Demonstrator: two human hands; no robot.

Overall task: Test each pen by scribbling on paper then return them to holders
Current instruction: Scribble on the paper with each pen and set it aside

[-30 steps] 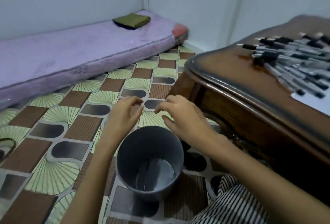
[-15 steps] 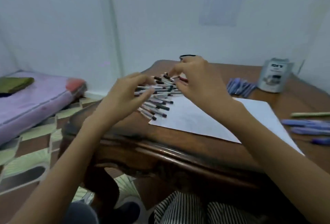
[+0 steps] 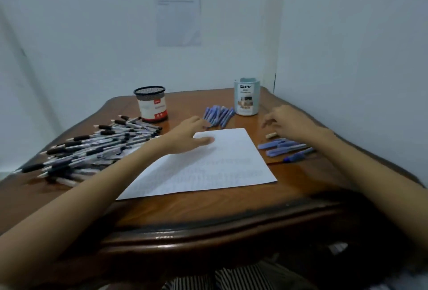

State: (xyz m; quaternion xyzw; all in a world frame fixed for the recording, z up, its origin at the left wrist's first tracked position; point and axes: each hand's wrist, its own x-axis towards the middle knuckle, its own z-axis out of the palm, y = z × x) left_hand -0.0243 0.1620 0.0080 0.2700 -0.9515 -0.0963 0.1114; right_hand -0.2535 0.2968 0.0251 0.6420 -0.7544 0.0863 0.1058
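Both grips are empty: the left hand point(image 3: 185, 135) lies flat, fingers spread, on the white paper sheet's point(image 3: 203, 164) far corner, the right hand point(image 3: 287, 123) hovers loosely open above four blue capped pens point(image 3: 283, 147) on the brown wooden desk point(image 3: 208, 206).

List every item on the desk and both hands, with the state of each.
Black mesh holder: upright, no pens showing.
DIY holder: upright, no pens showing.
Black-grip pens: piled loose.
Blue pens: lying loose.
Paper: flat, faintly scribbled.
Left hand: open, on paper.
Right hand: open, empty.
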